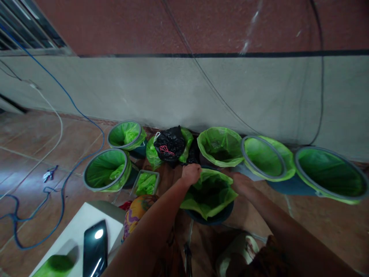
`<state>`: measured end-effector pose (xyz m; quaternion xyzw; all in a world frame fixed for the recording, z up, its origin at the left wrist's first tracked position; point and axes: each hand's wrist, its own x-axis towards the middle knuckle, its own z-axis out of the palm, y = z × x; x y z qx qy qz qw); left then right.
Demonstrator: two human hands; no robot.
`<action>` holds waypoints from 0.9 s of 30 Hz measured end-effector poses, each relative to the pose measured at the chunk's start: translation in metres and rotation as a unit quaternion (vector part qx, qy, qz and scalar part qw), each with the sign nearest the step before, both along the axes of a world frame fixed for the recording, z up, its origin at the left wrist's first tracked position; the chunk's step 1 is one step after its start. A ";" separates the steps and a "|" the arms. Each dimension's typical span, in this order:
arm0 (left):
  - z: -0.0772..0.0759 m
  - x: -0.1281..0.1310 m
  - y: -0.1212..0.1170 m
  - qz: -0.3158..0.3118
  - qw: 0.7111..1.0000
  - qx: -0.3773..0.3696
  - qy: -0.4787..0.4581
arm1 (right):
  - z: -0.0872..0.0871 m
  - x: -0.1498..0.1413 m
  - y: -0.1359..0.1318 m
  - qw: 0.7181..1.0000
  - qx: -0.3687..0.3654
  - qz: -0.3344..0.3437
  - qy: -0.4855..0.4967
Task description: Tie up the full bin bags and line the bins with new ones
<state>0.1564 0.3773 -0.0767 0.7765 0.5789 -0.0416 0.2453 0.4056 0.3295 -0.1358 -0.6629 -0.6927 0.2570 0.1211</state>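
A dark bin [211, 222] stands on the floor before me, with a green bin liner [206, 207] spread in its mouth and its edge hanging loosely over the front. My left hand [191, 174] is closed on the liner's edge at the far left of the rim. On the opposite side, my right hand [238, 181] grips the edge at the right; its fingers are partly hidden and dim. Just behind is another bin lined with a green bag [220, 142]. A black plastic bag [170, 144] with pink string lies beyond my left hand.
Lined bins with grey rims stand at left [105, 169] and right [331, 173]. A small tray [157, 182] holds folded green bags. A phone [95, 246] lies on a white surface [77, 227] at lower left. Blue cable [62, 200] and keys [50, 174] lie on the tiles.
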 end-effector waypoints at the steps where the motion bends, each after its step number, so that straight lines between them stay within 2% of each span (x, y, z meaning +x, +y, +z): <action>1: -0.001 0.001 -0.001 -0.019 1.000 0.003 -0.010 | 0.004 -0.009 0.001 1.000 0.000 0.009 -0.016; 6: -0.008 0.007 -0.002 -0.109 0.992 0.026 -0.050 | 0.015 -0.041 0.013 0.997 0.053 0.050 -0.027; 10: -0.014 0.006 0.000 -0.157 0.985 0.035 -0.060 | 0.016 -0.041 0.021 0.994 0.082 0.067 -0.033; 14: -0.014 0.005 0.002 -0.174 0.980 0.025 -0.093 | 0.018 -0.039 0.022 0.990 0.088 0.107 -0.031; 16: -0.011 0.004 0.004 -0.156 0.983 0.020 -0.094 | 0.018 -0.039 0.022 0.993 0.058 0.105 -0.010; 19: -0.006 0.003 0.008 -0.082 0.995 0.017 -0.056 | 0.012 -0.037 0.022 0.997 -0.031 0.039 0.054; 21: -0.005 0.001 0.010 -0.030 0.999 0.007 -0.019 | 0.006 -0.034 0.023 0.995 -0.064 0.010 0.071; 25: -0.010 -0.002 0.013 0.031 0.999 -0.012 0.032 | -0.004 -0.031 0.023 0.997 -0.077 0.010 -0.005; 27: -0.015 -0.003 0.014 0.045 0.998 -0.005 0.039 | -0.005 -0.032 0.023 0.995 -0.083 -0.013 -0.050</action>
